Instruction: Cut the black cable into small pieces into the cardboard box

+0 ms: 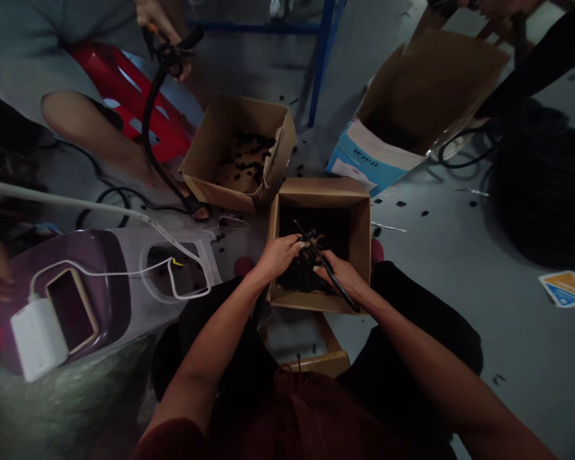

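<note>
Above the open cardboard box [321, 299] between my knees, both of my hands are at work. My left hand [282, 254] pinches a small black piece [310, 235] between thumb and fingertips. A long, thin black tool [338, 286] is gripped in my right hand [345, 271]; its narrow tip crosses the small piece. What kind of tool it is I cannot make out. Dark small parts [301, 273] lie in a heap inside the box, below my fingers.
A second cardboard box [232, 198] holds scattered black bits. Beyond it, a co-worker's hand [160, 22] grips an orange-and-black tool. On the right stand a blue-white carton [364, 156] and a black coil [546, 191]. A phone [71, 310] and white charger [39, 335] rest on a purple stool [108, 287].
</note>
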### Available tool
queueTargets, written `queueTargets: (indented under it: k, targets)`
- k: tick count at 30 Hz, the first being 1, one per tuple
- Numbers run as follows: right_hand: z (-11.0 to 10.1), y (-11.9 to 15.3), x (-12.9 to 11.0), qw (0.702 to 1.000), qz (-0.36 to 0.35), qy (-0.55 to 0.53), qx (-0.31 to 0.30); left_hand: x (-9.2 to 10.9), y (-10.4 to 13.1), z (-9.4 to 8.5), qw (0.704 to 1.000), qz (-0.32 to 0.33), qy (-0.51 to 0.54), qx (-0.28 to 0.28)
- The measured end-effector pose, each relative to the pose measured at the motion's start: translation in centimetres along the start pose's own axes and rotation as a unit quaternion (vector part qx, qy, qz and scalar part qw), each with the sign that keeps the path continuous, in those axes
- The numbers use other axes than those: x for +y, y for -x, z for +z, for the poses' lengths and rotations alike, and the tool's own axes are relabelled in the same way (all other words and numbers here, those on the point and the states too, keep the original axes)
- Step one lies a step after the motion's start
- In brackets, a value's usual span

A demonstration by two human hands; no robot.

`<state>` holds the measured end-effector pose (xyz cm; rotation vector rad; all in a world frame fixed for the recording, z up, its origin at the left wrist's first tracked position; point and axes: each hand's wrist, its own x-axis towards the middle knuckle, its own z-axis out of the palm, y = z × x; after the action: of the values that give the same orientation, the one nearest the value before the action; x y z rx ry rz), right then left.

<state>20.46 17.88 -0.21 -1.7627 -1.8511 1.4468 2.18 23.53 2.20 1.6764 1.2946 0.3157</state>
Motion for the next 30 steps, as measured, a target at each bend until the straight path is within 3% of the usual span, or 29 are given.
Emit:
queueTargets:
  k: [11, 16, 22, 30]
  targets:
    - [1.0, 0.1, 1.1, 0.999, 0.02, 0.024, 0.016, -0.2, 0.4, -0.1, 0.998, -0.029, -0.046, -0.036]
    - [1.3, -0.2, 1.1, 0.999, 0.031, 0.032, -0.004, -0.6, 0.7, -0.2, 0.998, -0.023, -0.043, -0.037]
    - [0.8, 0.2, 0.3, 0.993, 0.093, 0.058, -0.045, -0.5, 0.8, -0.2, 0.996, -0.025, -0.057, -0.06]
    - [0.9, 0.5, 0.6, 0.993, 0.093, 0.054, -0.045, -0.6, 0.7, -0.2, 0.992, -0.027, -0.083, -0.095]
